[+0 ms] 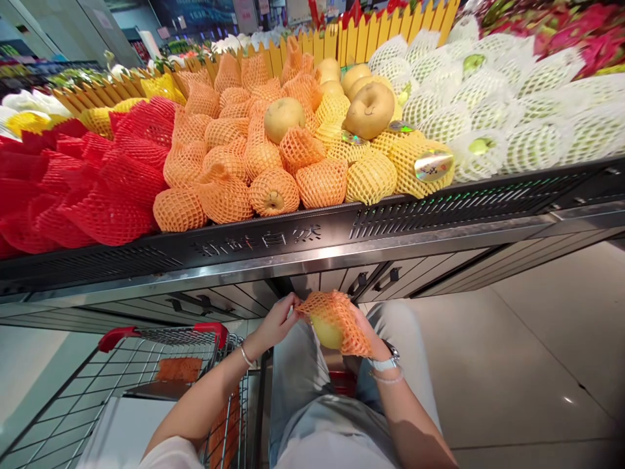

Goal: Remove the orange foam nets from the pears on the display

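Low in front of my body I hold a yellow pear [326, 332] half wrapped in an orange foam net [342, 314]. My right hand [368, 337] cups the pear and net from below and the right side, with a watch and bracelet on the wrist. The fingers of my left hand [276, 322] pinch the net's upper left edge. Above them runs a fruit display shelf [303, 238] heaped with netted pears [274, 192] and a few bare pears [370, 109].
A wire shopping cart [161, 365] with red handle ends stands at my lower left, holding an orange item. Red nets [97, 189] fill the shelf's left, white-netted fruit [508, 124] its right. Tiled floor [527, 365] spreads to the right. Yellow picket dividers [371, 36] back the display.
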A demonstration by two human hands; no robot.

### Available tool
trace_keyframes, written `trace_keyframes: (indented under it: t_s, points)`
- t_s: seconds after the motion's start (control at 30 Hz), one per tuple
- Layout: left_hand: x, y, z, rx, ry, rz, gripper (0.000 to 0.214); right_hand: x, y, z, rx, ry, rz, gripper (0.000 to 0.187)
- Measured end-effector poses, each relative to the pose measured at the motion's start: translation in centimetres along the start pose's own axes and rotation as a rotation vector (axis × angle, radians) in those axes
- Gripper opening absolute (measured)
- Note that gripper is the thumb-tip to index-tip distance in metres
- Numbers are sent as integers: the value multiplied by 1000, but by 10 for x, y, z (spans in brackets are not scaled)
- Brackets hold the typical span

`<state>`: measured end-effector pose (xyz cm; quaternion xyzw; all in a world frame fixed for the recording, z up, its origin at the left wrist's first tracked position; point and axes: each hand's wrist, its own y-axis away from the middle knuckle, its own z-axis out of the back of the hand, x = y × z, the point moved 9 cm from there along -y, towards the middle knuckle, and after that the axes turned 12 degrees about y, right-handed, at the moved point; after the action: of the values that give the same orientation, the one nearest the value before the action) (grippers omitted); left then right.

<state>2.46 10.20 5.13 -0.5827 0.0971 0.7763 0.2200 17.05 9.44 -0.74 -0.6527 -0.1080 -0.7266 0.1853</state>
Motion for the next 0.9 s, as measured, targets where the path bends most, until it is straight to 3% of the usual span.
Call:
trace_keyframes:
  t_s: [0.13, 0.3, 0.37, 0.43, 0.53, 0.6, 0.67, 0.8, 0.9]
  points:
    - [3, -1, 14, -124, 92, -31, 24, 25, 5, 18, -119, 99, 163, 70]
    - [30, -3, 31, -365, 414, 115, 25, 39, 3, 17, -113, 164, 160, 55]
    - [44, -2, 25, -388, 634, 214, 27, 44, 0, 11, -116, 160, 163, 51]
    - [55, 0, -1, -244, 854, 386, 33, 45, -2, 7, -172, 155, 146, 52]
    - [54, 15, -55, 181, 1049, 657, 45, 36, -2, 11, -349, 181, 74, 53]
    - [52, 24, -72, 318, 1093, 737, 52, 31, 1, 16, -460, 235, 31, 50]
    - [55, 29, -76, 328, 1084, 771, 53, 31, 5, 20, -518, 342, 18, 49]
    - [62, 32, -77, 326, 1086, 813, 45, 42, 9, 21, -499, 590, 30, 47]
    - [64, 26, -70, 214, 1129, 764, 31, 49, 10, 17, -455, 684, 35, 48]
